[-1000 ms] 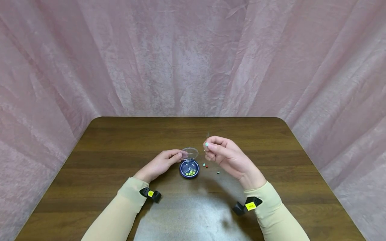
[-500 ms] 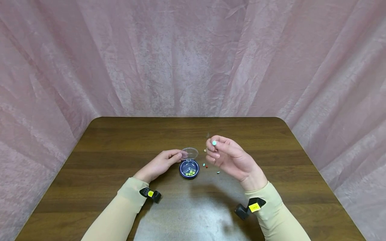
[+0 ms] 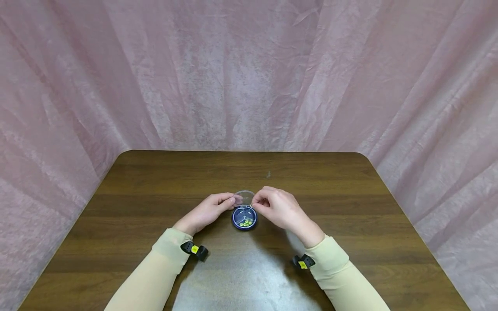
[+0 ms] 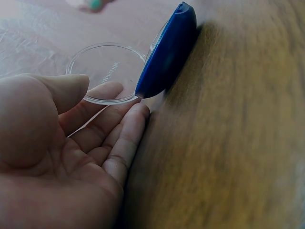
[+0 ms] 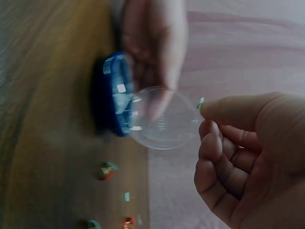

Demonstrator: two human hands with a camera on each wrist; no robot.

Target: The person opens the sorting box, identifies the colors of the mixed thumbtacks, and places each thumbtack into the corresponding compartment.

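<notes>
A round blue pill case (image 3: 235, 224) with inner dividers sits on the table, its clear lid (image 4: 107, 71) raised. Several small yellow-green discs (image 3: 246, 223) lie in its near compartment. My left hand (image 3: 206, 211) holds the lid's edge between thumb and fingers. Pinched by the thumb and forefinger of my right hand (image 3: 278, 209) is a small mint-green disc (image 5: 200, 102). In the head view that hand hides the disc and sits at the lid's right side. The right wrist view has the disc just beyond the lid's rim.
Loose small green and red pieces (image 5: 107, 170) lie on the wooden table (image 3: 186, 172) right of the case; blur hides their exact shape. In the head view my right hand covers them. Pink curtains (image 3: 249, 86) hang behind and beside the table.
My right hand first drew slightly right, showing the mint-green disc, then moved left and down to the lid, turning palm down. My left hand and the case stayed put.
</notes>
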